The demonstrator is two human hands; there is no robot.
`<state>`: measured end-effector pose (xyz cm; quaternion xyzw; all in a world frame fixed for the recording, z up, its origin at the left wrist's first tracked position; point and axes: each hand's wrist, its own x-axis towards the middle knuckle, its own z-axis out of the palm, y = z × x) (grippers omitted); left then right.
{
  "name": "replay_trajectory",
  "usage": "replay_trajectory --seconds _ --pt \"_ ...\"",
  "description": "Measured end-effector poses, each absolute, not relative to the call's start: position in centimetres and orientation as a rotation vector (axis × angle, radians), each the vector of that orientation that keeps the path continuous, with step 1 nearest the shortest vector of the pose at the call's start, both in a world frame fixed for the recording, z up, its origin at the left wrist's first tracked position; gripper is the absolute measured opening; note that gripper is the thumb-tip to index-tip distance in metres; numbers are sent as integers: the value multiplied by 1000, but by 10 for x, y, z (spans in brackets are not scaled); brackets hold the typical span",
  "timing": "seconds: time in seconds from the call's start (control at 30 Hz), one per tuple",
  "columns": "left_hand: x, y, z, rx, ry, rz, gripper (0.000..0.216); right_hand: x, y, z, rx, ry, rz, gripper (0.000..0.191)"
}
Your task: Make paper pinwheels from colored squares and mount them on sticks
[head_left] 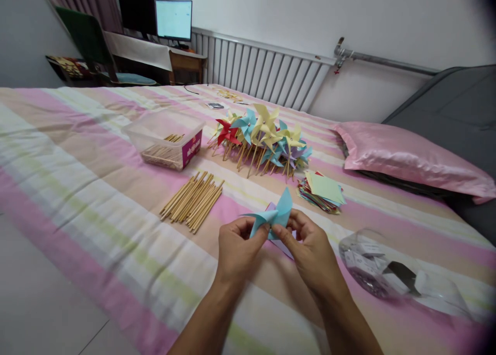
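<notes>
Both of my hands hold a light-blue paper pinwheel (273, 215) above the striped bedspread (77, 189). My left hand (238, 249) pinches its left blades; my right hand (310, 251) pinches its centre and right side. Its folded points stick up between my fingers. A loose row of wooden sticks (192, 199) lies just left of my hands. A stack of coloured paper squares (323, 191) sits beyond my right hand. Finished pinwheels on sticks (261, 140) are heaped further back.
A clear plastic box (166, 138) with more sticks stands at the back left. A clear bag with small white pieces (377, 267) lies at the right. A pink pillow (406, 156) rests at the far right. A radiator, desk and monitors are behind the bed.
</notes>
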<state>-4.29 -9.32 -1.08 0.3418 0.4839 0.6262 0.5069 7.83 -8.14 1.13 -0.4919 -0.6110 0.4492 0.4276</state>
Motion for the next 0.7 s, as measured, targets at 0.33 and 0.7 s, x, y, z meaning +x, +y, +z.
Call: replay_trajectory --seconds 0.33,0.7 --pt "-41 -94 -13 799 1136 1481 11 85 -77 7 -1219 -1571 1147 20" --pt "-39 -95 -8 690 1041 1413 17 88 -77 8 -1281 -1583 1071 24"
